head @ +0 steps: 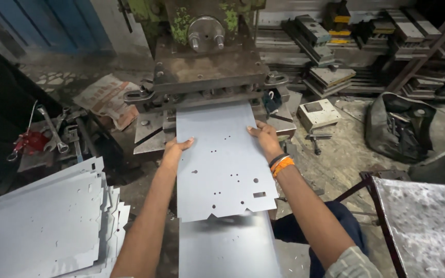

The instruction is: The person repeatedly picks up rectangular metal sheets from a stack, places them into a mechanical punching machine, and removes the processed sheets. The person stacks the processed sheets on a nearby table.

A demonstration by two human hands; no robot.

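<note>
1. Right now your punched metal sheet point(222, 164) lies flat in front of you, its far end tucked under the die of the press point(209, 67).
2. Your left hand point(175, 148) grips the sheet's left edge – fingers curled over it.
3. Your right hand point(265, 138) rests on the right edge, fingers pressed together, bangles point(281, 163) at the wrist.
4. Beneath it lies another sheet point(227, 247) – a stack of punched sheets point(47, 221) sits to your left.
5. Spanners point(52, 134) lie farther left.
</note>
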